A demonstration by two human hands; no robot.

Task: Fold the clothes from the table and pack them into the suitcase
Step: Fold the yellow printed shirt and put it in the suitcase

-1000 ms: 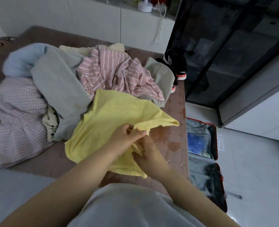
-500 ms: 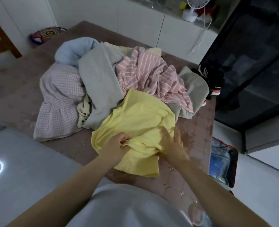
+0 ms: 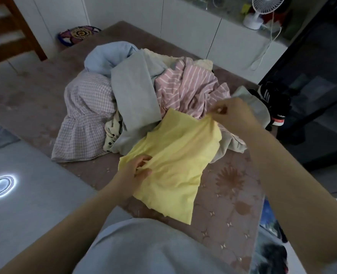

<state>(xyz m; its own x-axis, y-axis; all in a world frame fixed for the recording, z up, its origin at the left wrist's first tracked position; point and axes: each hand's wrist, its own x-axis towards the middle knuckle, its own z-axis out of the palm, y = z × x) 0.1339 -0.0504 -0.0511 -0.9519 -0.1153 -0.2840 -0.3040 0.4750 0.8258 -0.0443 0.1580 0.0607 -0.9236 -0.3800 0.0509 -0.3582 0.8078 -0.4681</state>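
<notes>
- yellow top [image 3: 175, 165]: on the bench [image 3: 235, 196], near-right part. Far end lies up over the clothes pile, near end flat on the cloth w/ one corner reaching the near edge.
- L hand [image 3: 133, 173]: at the top's left edge, low by the bench. Fingers [image 3: 143, 160] and thumb curled round a bunch of the yellow fabric.
- R hand [image 3: 233, 113]: raised over the pile's right side. Fingers [image 3: 220, 110] narrow, pinching the top's far-right corner. Fabric stretched btw the two hands.
- Pile, mid-bench toward the far edge:
- grey garment [image 3: 134, 91] draped down the middle, touching the yellow top.
- pink striped shirt [image 3: 191, 89] to its right, partly behind the R hand.
- light blue piece [image 3: 108, 56] at the far side.
- lilac checked dress [image 3: 84, 119] on the left side.
- cream spotted piece [image 3: 112, 133] tucked btw the checked dress and the grey garment.
- suitcase [image 3: 269, 216]: on the floor just beside the bench's right edge, lying open. Blue lining and smth dark inside, too blurred to tell what.
- black sneakers [image 3: 272, 103]: by the bench's far-right corner; can't tell whether on the bench or behind it.
- Bkgd: white fan [image 3: 260, 10] on a ledge above white cabinets past the far edge; round patterned cushion [image 3: 78, 33] past the far-left corner.
</notes>
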